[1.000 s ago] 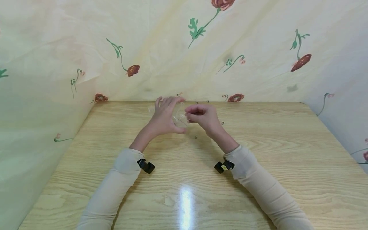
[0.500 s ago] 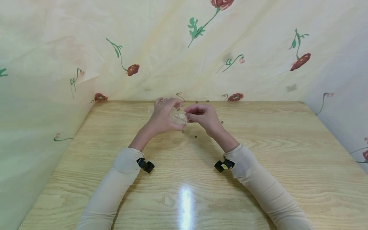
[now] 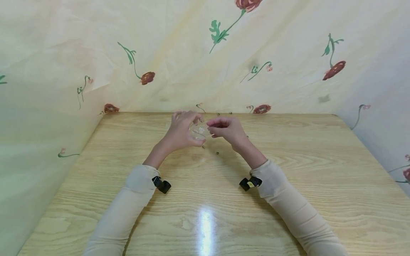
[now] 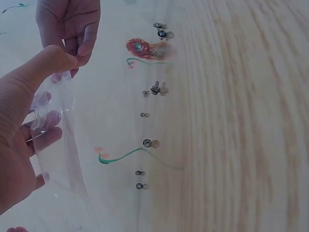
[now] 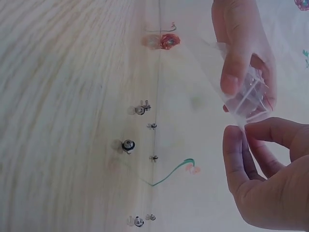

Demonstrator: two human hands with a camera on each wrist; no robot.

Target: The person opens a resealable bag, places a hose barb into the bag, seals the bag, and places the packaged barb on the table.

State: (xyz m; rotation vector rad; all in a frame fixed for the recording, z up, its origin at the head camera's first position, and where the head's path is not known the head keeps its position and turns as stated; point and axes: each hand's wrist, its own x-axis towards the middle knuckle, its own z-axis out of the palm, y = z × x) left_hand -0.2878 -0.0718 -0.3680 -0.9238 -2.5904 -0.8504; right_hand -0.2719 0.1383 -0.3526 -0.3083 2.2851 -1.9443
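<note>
Above the far half of the table, my left hand (image 3: 180, 131) holds a clear plastic bag (image 3: 200, 131) between its thumb and curled fingers. My right hand (image 3: 228, 132) pinches the bag's edge between thumb and fingertips. In the left wrist view, the clear film (image 4: 60, 130) stretches down past the left fingers. From the right wrist, the bag's crinkled part (image 5: 248, 99) shows between both hands; its contents are too unclear to tell. Several small metal pieces that look like screws stand apart on the wood, one (image 4: 147, 143) large and dark-rimmed, another (image 5: 128, 145) similar.
The wood-grain table (image 3: 205, 185) ends at a floral cloth backdrop (image 3: 179, 53). Small metal pieces lie near its back edge, and one (image 3: 217, 153) lies nearer than the hands. Black wrist cameras sit on both sleeves.
My left thumb and fingers have drawn closer together round the bag, which is more bunched. A small metal piece has come into sight below the left thumb. The right hand has hardly moved.
</note>
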